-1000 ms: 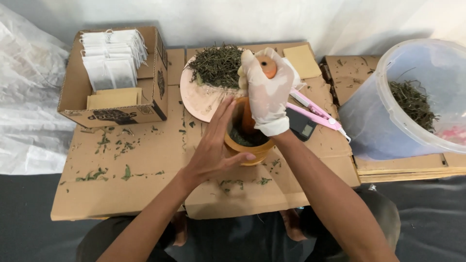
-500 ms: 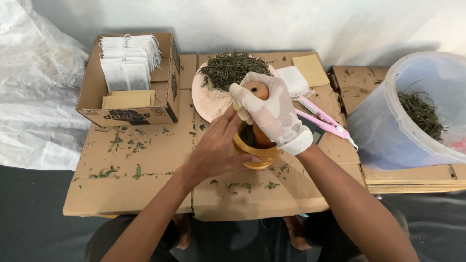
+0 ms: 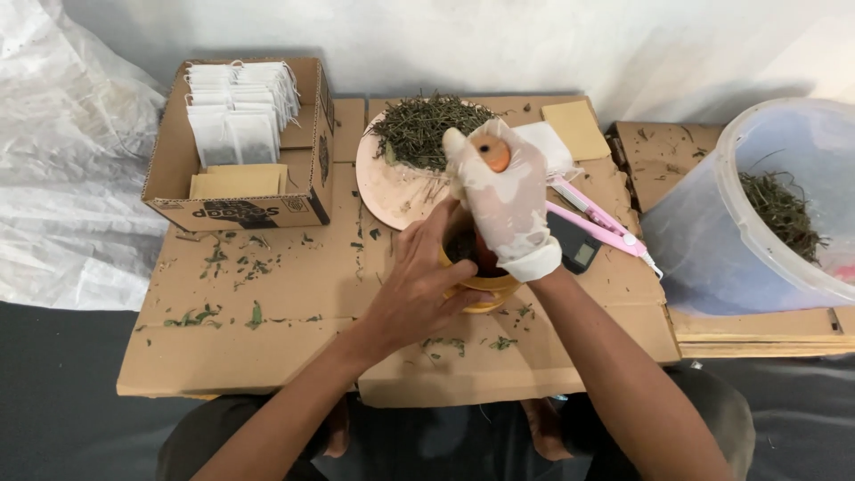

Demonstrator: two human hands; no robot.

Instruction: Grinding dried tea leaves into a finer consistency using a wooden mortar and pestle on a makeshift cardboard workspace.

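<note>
My right hand (image 3: 503, 200), in a white glove, grips an orange wooden pestle (image 3: 491, 153) that stands upright in a yellow-brown mortar (image 3: 481, 287). My bare left hand (image 3: 419, 281) wraps the mortar's left side and holds it on the cardboard sheet (image 3: 267, 312). Dark material lies inside the mortar, mostly hidden by the glove. Just behind the hands sits a round pinkish plate (image 3: 392, 187) with a heap of dried green herbs (image 3: 427, 129).
A cardboard box (image 3: 236, 191) of white sachets (image 3: 236, 111) stands back left. A pink tool (image 3: 597, 218) and a small dark scale (image 3: 574, 245) lie right of the mortar. A translucent tub (image 3: 748, 240) with herbs sits far right. Leaf bits litter the cardboard.
The view has shifted so everything sits lower and further right in frame. My gloved hand has turned the pestle in the mortar; my left hand keeps its hold.
</note>
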